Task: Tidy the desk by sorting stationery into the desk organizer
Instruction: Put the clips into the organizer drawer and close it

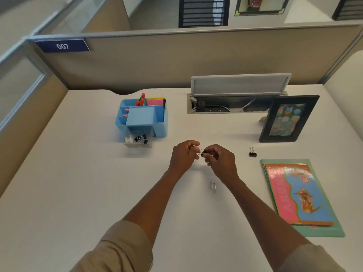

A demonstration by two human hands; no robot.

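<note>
My left hand (pixel 183 155) and my right hand (pixel 221 159) meet above the middle of the desk, both pinching one small black binder clip (pixel 202 152) by its wire handles. The blue desk organizer (pixel 160 125) stands behind and to the left, holding red and pink markers (pixel 141 100) and sticky notes (pixel 155 101). Its clear drawer (pixel 137 144) is pulled out with binder clips (pixel 141 138) inside. Another black binder clip (pixel 252 152) lies to the right, and paper clips (pixel 213 186) lie below my right wrist.
Colourful booklets on a green folder (pixel 300 195) lie at the right. A black picture frame (pixel 288 118) leans near an open cable hatch (pixel 231 103) at the back. Cubicle partitions wall the desk at the back and left.
</note>
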